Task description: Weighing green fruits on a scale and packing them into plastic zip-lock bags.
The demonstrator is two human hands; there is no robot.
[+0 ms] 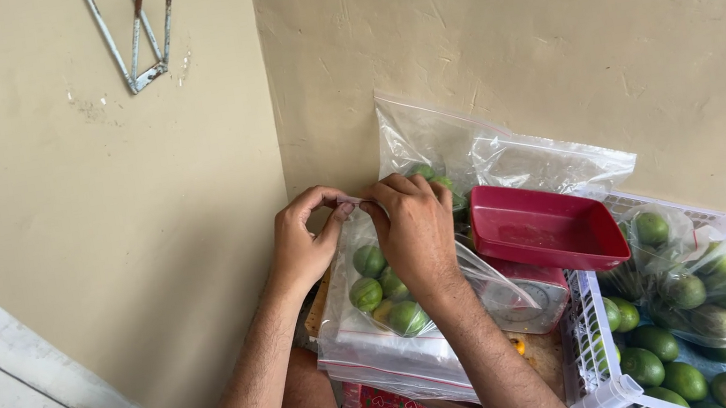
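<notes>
Beige walls meet in a corner behind a cluttered low surface. Left hand (300,241) and right hand (411,225) pinch shut the top of a clear bag (378,311) of green fruits, directly beneath them, left of a red tray (544,228).

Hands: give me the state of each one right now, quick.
Left hand: fingers pinched shut on the top edge of the clear plastic bag of green fruit.
Right hand: fingers pinched shut on the same bag edge.

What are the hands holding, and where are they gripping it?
Both the left hand and right hand pinch the top edge of a clear plastic bag of green fruit.
</notes>
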